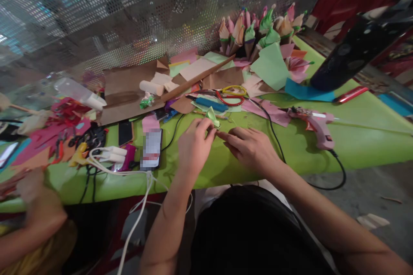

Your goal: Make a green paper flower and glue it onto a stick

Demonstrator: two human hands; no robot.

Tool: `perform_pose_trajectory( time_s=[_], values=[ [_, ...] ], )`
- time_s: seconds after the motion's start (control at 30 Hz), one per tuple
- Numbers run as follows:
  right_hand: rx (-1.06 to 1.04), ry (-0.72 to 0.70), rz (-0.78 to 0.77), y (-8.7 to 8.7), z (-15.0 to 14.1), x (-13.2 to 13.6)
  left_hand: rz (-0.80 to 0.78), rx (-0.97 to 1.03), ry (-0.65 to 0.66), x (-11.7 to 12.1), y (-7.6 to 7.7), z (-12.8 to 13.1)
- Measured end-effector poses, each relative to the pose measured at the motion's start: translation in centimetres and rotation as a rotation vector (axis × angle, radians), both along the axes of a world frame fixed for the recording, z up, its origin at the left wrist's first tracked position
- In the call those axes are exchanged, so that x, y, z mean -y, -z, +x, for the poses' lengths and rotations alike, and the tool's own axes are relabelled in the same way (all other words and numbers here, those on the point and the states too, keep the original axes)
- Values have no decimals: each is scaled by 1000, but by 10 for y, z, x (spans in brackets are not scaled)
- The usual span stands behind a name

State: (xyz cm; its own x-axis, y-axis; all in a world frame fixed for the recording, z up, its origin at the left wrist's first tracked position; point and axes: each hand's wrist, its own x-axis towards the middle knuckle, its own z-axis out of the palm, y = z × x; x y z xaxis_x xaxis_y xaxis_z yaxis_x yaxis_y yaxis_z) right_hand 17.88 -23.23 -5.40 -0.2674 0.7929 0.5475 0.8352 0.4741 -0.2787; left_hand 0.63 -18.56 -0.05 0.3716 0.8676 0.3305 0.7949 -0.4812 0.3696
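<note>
Had the left hand (196, 139) bent inward, thumb and fingertips pinched on a little folded pale green paper piece (211, 116), roughly midway between the near and far edges of the green-covered table (371, 137). Had the right hand (251, 144) just beside it, fingers loosely bent, index fingertip right by the left fingertips; couldn't tell if gripping the paper too or only touching.

Just past the fingers, spotted a pencil-like stick (223, 117), then a blue tool (211, 104) and some red-handled scissors (232, 104) next to a yellow handle loop (244, 90). Off toward the right end, saw a pink glue gun (322, 129) with its black cord (344, 176) drooping over the near edge. Left of the hands, by the near edge, had a phone (151, 150), screen up, plus a white cable (134, 223) hanging off the table. Near the left end of that same edge, noticed a co-worker's hand (30, 184).

Along the far edge, saw brown paper (121, 86), coloured scraps (271, 66) and a bunch of swirly-topped paper cones (269, 36). Nearer the far right corner, saw a dark bottle (342, 51).
</note>
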Motion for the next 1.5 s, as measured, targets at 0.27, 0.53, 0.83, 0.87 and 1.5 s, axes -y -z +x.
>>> perform_pose_trajectory(
  time_s=[0.27, 0.53, 0.83, 0.87, 1.5],
  values=[
    [-84, 0, 28, -1, 10, 1, -3, 25, 27, 0, 1, 1],
    [-239, 12, -52, 1, 10, -4, 15, 82, 53, -1, 6, -1],
    [-335, 37, -109, -1, 1, -15, 20, 118, 84, -3, 9, -3],
    [-334, 42, -109, 0, 0, -16, 21, 122, 82, -3, 9, -4],
    [-626, 28, -183, -14, -1, -22, -149, 289, 21, -4, 9, 0]
  ],
)
